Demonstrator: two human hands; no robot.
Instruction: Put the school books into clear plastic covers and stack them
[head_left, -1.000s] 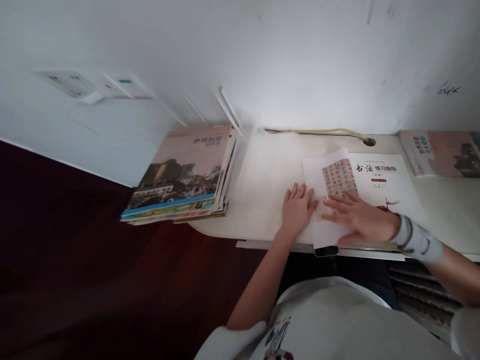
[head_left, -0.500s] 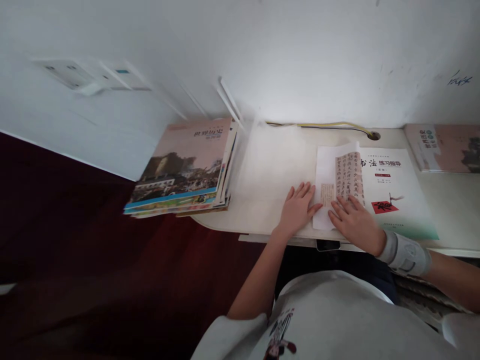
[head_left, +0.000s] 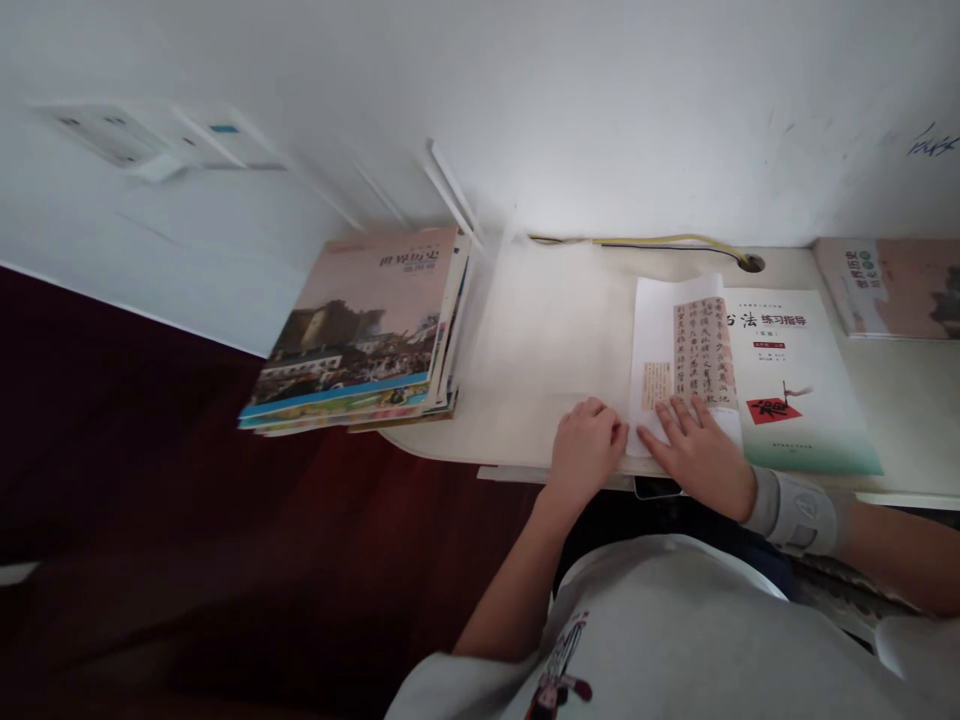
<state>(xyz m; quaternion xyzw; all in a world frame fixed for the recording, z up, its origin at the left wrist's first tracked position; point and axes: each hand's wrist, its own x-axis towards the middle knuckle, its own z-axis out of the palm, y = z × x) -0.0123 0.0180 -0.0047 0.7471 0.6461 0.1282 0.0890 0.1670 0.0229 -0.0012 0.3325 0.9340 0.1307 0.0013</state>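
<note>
A calligraphy practice workbook (head_left: 799,350) with a white and green cover lies on the desk. Over its left side is a white leaf (head_left: 654,325) printed with a brown panel of calligraphy; how it joins the workbook I cannot tell. My right hand (head_left: 701,450) lies flat on the lower part of this leaf, its fingers spread. Just left of the leaf's edge, my left hand (head_left: 589,442) rests on the desk with its fingers curled in, and nothing shows in them. A grey band circles my right wrist.
A stack of books (head_left: 360,330), a history book on top, lies at the desk's left end. Another book (head_left: 892,290) lies at the right by the wall. Yellow and dark cables (head_left: 675,240) run into a hole at the back of the white desk (head_left: 525,370).
My left hand has curled its stretched fingers and drawn back slightly toward the desk's front edge. My right hand has slid a little left along the leaf, which now lies flatter.
</note>
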